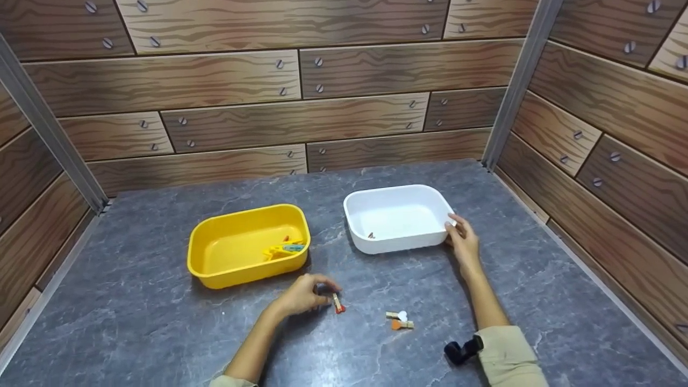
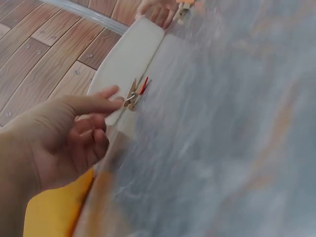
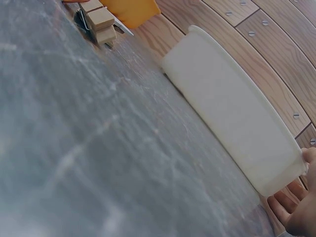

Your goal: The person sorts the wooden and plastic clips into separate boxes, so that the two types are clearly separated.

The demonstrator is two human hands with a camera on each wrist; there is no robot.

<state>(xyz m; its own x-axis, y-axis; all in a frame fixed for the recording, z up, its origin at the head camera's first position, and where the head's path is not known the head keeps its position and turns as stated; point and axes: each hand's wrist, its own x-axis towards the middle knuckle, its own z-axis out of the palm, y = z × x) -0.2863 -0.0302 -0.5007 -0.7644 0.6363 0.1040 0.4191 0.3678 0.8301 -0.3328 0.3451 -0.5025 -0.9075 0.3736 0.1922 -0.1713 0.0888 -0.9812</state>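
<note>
My left hand (image 1: 302, 295) is low over the table, thumb and index finger apart and curved beside a small wooden clothespin (image 1: 337, 303) with a red end. In the left wrist view the thumb tip comes right up to this clothespin (image 2: 133, 96), and the other fingers are curled in. My right hand (image 1: 464, 243) grips the near right corner of a white tub (image 1: 398, 243), its thumb at the rim and fingers against the outer wall (image 3: 289, 202). Inside that tub lies a small brownish piece (image 1: 371, 235).
Two more wooden clothespins, one with a white end (image 1: 396, 315) and one with an orange heart (image 1: 402, 325), lie between the arms. At left stands a yellow tub (image 1: 236, 275) containing yellow and blue clips (image 1: 285, 249). Wood-patterned walls (image 1: 231, 80) enclose the grey marbled table (image 1: 161, 328).
</note>
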